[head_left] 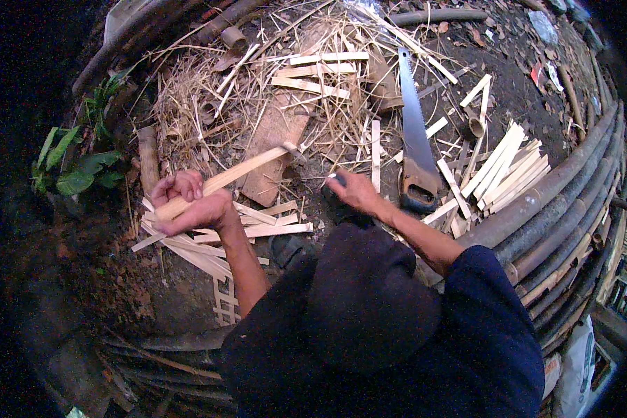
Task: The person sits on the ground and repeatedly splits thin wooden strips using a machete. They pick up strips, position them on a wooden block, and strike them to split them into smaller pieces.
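A long, pale bamboo strip (pixel 247 166) slants up and to the right from my left hand (pixel 194 207), whose fingers and thumb close around its lower end. Its far end lies over a brown wooden board (pixel 275 132). My right hand (pixel 357 191) is closed to the right of that end, apart from the strip. Something small and dark shows at its fingers, too blurred to name. Below my left hand lies a loose pile of cut bamboo strips (pixel 198 254). Several more strips (pixel 320 70) rest across the board's upper part.
A handsaw (pixel 414 125) lies right of the board, its dark handle toward me. Further right, a fanned stack of strips (pixel 512 167) sits beside stacked bamboo poles (pixel 564 188). Dry shavings (pixel 188 97) cover the ground around the board. Green leaves (pixel 83 171) grow at left.
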`<state>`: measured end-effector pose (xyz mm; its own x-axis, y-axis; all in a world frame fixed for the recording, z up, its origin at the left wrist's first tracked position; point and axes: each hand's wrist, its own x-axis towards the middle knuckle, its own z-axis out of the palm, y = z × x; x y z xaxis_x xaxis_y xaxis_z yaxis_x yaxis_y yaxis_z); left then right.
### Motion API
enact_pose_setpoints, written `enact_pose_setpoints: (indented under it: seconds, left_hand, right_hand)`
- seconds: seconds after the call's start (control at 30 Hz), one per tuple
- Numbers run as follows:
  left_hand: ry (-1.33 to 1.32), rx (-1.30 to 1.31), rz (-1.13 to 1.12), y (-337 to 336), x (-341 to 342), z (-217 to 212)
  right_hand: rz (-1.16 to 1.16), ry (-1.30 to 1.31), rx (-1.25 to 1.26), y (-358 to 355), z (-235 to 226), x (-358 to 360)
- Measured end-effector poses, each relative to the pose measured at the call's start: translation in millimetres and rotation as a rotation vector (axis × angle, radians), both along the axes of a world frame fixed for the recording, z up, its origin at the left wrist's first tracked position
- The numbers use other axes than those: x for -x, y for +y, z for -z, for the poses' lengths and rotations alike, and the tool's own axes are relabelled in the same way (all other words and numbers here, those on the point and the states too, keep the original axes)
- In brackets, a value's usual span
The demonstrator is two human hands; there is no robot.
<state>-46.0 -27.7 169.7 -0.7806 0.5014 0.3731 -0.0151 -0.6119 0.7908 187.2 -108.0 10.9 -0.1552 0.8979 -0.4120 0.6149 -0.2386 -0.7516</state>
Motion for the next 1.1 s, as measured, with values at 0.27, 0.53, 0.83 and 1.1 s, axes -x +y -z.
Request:
enact_pose_setpoints:
  seconds: [0.27,0.53,0.83,1.1]
  left_hand:
    - [0.183,-0.06,0.207,-8.2,1.6,-0.5]
    - [0.409,0.422,0.016,-6.5,4.2,98.6]
    - [-0.191,0.69,0.66,-50.8,48.6,44.3]
    - [-0.317,0.842,1.014,-133.8,57.3,-25.6]
  right_hand:
    - [-0.227,0.153,-0.048,4.3,-83.2,26.9]
    - [-0.055,-0.138,-0.073,17.5,15.8,-2.5]
    - [-0.133,-0.057,-0.557,31.5,-53.0,-2.8]
    - [-0.46,-0.1,-0.725,64.5,-85.0,52.4]
